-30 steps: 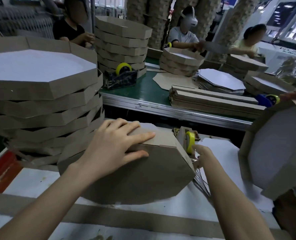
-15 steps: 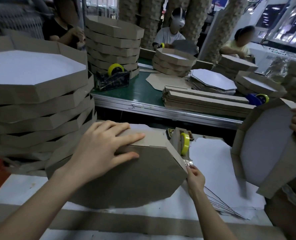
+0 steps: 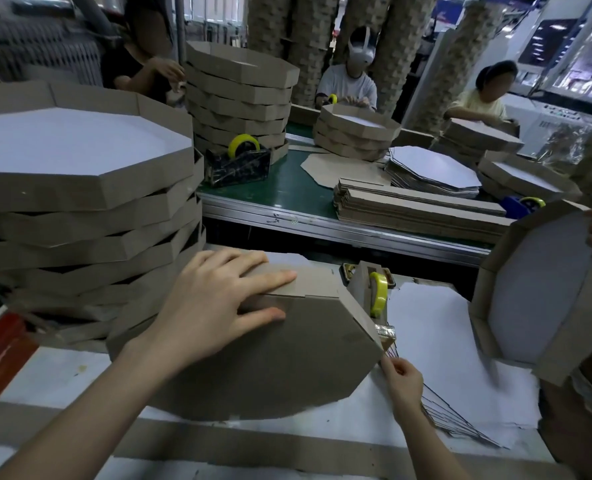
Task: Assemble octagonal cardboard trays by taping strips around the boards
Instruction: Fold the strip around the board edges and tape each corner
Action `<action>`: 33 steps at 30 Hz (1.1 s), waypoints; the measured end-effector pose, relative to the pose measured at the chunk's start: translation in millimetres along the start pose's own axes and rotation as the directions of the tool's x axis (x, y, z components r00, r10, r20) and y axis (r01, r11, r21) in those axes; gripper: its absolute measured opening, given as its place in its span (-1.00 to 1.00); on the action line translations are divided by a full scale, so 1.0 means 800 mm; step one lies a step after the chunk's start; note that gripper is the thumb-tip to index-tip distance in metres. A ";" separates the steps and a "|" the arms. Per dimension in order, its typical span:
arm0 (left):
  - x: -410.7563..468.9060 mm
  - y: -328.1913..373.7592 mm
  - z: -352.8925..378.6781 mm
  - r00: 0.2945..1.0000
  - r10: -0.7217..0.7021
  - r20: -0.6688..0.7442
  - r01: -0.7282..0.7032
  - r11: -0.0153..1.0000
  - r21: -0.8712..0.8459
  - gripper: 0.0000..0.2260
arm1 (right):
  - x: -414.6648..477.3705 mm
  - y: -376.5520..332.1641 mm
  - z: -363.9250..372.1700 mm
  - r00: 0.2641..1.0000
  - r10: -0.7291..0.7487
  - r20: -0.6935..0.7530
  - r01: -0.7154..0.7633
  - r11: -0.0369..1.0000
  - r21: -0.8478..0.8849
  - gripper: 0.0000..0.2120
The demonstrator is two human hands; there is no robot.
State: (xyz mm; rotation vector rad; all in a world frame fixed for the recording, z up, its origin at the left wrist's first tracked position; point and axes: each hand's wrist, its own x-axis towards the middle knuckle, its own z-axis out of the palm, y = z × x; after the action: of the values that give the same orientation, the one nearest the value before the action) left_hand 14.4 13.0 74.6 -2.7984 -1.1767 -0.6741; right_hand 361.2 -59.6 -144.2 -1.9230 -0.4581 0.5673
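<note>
left hand (image 3: 215, 306): our fingers lie straight and spread, pressing the tray's top edge.
tray (image 3: 270, 368): centre of the frame, tilted up on edge, brown underside toward us.
right hand (image 3: 403, 377): at the tray's lower right corner, our fingertips pinch clear tape (image 3: 385, 331).
tape dispenser (image 3: 374, 292): just behind the tray's right corner.

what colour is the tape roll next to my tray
Yellow tape roll, head view.
</note>
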 end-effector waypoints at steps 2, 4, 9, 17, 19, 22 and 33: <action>-0.001 -0.001 -0.003 0.999 -0.009 0.035 0.010 1.000 -0.021 -0.52 | -0.007 -0.037 0.008 0.995 -0.060 0.084 0.060 0.998 -0.005 -0.87; -0.003 -0.001 -0.007 0.997 -0.029 0.068 0.032 0.998 -0.047 -0.50 | -0.014 -0.086 0.011 0.973 -0.152 0.175 0.162 0.986 -0.041 -0.90; 0.004 0.013 -0.013 0.999 -0.005 0.048 0.007 0.999 -0.047 -0.55 | -0.049 -0.216 -0.001 0.799 -0.514 0.312 0.591 0.766 -0.254 -0.91; 0.008 0.021 -0.004 0.999 -0.028 0.017 0.030 0.991 -0.128 -0.53 | -0.158 -0.352 -0.046 0.545 -0.615 0.570 0.672 0.727 0.141 -0.31; 0.007 0.018 -0.001 0.998 -0.053 0.014 0.055 0.985 -0.163 -0.46 | -0.174 -0.365 -0.045 0.489 -0.604 0.629 0.648 0.734 0.201 -0.39; 0.002 0.023 0.000 0.998 -0.045 -0.038 0.038 0.984 -0.175 -0.39 | -0.184 -0.367 -0.036 0.449 -0.547 0.707 0.630 0.755 0.184 -0.43; -0.013 0.032 -0.010 0.996 0.079 -0.046 -0.077 0.996 0.040 -0.37 | -0.173 -0.339 -0.018 0.500 -0.375 0.781 0.708 0.696 -0.119 -0.78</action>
State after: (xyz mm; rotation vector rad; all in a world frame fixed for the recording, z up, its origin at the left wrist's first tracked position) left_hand 22.7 -13.9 81.0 -2.7645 -1.0550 -0.6997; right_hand 239.9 -39.6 135.0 -1.7100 -1.8053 0.7996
